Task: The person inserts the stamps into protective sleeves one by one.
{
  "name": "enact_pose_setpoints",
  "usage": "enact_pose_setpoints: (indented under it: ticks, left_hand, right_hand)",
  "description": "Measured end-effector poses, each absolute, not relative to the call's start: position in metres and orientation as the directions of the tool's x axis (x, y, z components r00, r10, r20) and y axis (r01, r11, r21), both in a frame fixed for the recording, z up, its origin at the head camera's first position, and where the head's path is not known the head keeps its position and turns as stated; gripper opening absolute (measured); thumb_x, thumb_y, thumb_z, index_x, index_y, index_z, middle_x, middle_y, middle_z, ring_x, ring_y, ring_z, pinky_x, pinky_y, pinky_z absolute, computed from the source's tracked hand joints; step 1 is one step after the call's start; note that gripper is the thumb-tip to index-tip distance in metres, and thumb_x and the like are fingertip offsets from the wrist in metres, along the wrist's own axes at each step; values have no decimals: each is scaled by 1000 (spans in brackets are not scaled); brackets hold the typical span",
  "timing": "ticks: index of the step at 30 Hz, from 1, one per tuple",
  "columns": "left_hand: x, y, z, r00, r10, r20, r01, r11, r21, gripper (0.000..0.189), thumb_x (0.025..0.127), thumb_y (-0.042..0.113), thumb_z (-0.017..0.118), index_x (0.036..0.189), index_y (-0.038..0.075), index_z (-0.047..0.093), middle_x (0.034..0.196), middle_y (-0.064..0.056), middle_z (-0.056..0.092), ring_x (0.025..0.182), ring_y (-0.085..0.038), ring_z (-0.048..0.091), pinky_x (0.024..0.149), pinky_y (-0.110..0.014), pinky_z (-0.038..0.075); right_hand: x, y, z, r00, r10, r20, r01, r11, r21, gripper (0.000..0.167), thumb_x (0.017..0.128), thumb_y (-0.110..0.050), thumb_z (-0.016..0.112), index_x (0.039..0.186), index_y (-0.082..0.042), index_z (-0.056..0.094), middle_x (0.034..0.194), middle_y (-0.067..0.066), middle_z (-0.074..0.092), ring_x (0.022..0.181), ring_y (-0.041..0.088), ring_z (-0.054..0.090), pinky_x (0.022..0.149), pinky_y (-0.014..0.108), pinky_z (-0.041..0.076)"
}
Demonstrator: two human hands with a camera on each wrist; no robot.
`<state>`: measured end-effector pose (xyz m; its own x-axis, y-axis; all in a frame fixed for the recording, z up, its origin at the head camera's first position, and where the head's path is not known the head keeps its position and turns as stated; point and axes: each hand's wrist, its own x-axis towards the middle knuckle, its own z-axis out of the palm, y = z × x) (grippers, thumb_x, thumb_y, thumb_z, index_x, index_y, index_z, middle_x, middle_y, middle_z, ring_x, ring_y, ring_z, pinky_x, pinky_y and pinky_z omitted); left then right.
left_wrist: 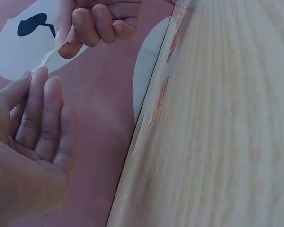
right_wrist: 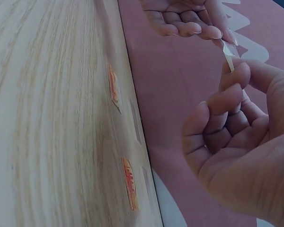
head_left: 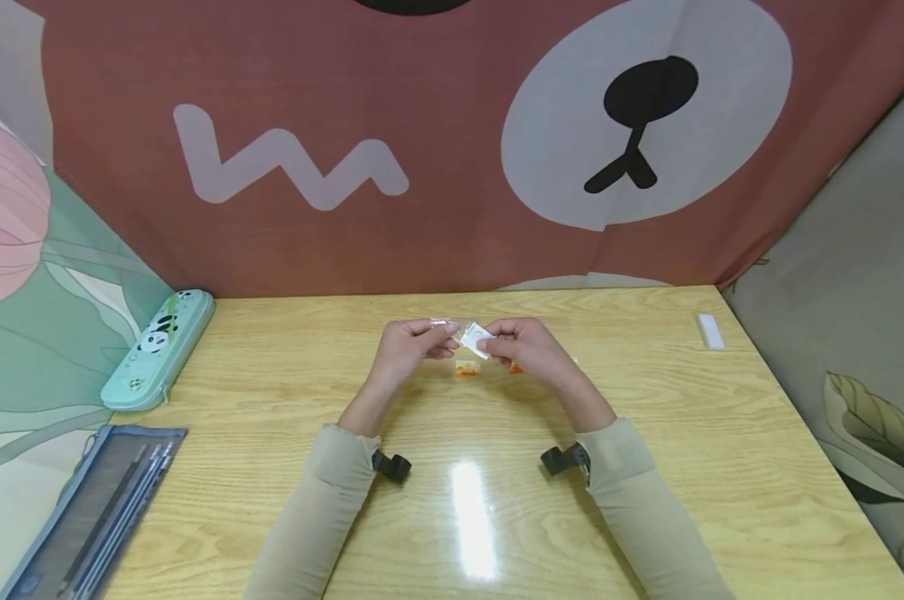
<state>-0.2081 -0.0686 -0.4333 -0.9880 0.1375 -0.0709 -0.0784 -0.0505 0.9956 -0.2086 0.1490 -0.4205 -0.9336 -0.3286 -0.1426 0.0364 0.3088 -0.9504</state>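
Above the table, near its far edge, my two hands meet around a small white square piece and some clear plastic film. My left hand pinches the film between thumb and fingers. From the other side, my right hand pinches the white piece between thumb and forefinger. Whether film and white piece are joined, I cannot tell. Below the hands lies a small orange-and-white packet. A second orange packet lies beside it in the right wrist view, partly hidden by my right hand in the head view.
At the left edge lie a mint pencil case with a panda print and a blue-edged mesh pouch holding long thin items. A small white block is at the far right. A printed cloth hangs behind the table.
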Motion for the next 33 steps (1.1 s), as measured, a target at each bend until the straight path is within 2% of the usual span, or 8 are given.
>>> enact_pose_setpoints:
  ticks: [2, 9, 13, 16, 21, 23, 26, 33]
  left_hand:
    - [-208, -69, -433, -988, 141, -69, -75, -39, 996, 26, 94, 13, 73, 105, -10, 74, 70, 3, 75, 65, -10, 73, 72, -31, 65]
    - [-208, -68, -431, -983, 165, -81, -80, 11, 997, 27, 94, 16, 74, 105, -7, 75, 75, 0, 76, 66, -9, 73, 89, -57, 59]
    - [-208, -67, -431, -981, 178, -82, -81, 16, 997, 27, 94, 18, 74, 108, -5, 76, 78, -1, 76, 67, -10, 73, 90, -58, 59]
    - [-208, -67, -431, -981, 177, -79, -78, 12, 997, 27, 94, 18, 74, 110, -3, 76, 82, -6, 77, 68, -10, 73, 91, -58, 59]
    - [-207, -67, -431, -983, 166, -75, -74, 7, 997, 27, 94, 18, 73, 111, -3, 76, 82, -7, 78, 68, -10, 73, 91, -58, 59]
    - [-207, -67, -431, -983, 170, -74, -72, 13, 997, 27, 94, 18, 74, 111, -3, 76, 81, -4, 78, 69, -10, 73, 90, -58, 59]
    - [-208, -68, -432, -981, 181, -69, -67, 15, 998, 29, 94, 19, 74, 112, -4, 75, 82, -6, 78, 70, -11, 73, 90, -58, 59]
    - [-206, -67, -432, -982, 176, -71, -70, 10, 997, 29, 94, 18, 74, 113, -5, 75, 99, -28, 75, 69, -11, 74, 90, -57, 59]
  right_hand:
    - [-209, 149, -421, -933, -333, -134, 23, 318, -948, 25, 94, -19, 70, 109, 1, 70, 72, 1, 56, 62, 12, 47, 54, 28, 41]
    - [-210, 150, -423, -949, -295, -108, 2, 336, -942, 27, 99, -27, 66, 106, -2, 71, 77, 5, 54, 69, 21, 50, 57, 30, 45]
    - [-210, 150, -425, -956, -274, -104, 15, 306, -952, 29, 99, -26, 67, 110, 0, 71, 81, 1, 60, 74, 21, 58, 64, 31, 54]
    - [-211, 150, -426, -959, -267, -98, 17, 289, -957, 28, 97, -24, 69, 112, -1, 71, 84, -2, 64, 75, 16, 61, 69, 34, 58]
    - [-211, 150, -425, -961, -261, -93, 7, 309, -951, 24, 94, -24, 72, 108, -4, 75, 81, -5, 64, 72, 13, 58, 61, 31, 51]
    - [-211, 151, -423, -958, -263, -111, 21, 323, -946, 25, 94, -25, 72, 108, -5, 76, 81, -6, 65, 73, 14, 58, 61, 31, 49]
    - [-210, 151, -421, -950, -276, -143, 46, 331, -942, 26, 94, -25, 72, 110, -4, 76, 82, -7, 66, 75, 15, 58, 62, 32, 50]
    - [-210, 152, -420, -942, -286, -175, 78, 320, -944, 29, 94, -26, 73, 110, -3, 75, 80, -6, 65, 74, 15, 57, 62, 31, 48]
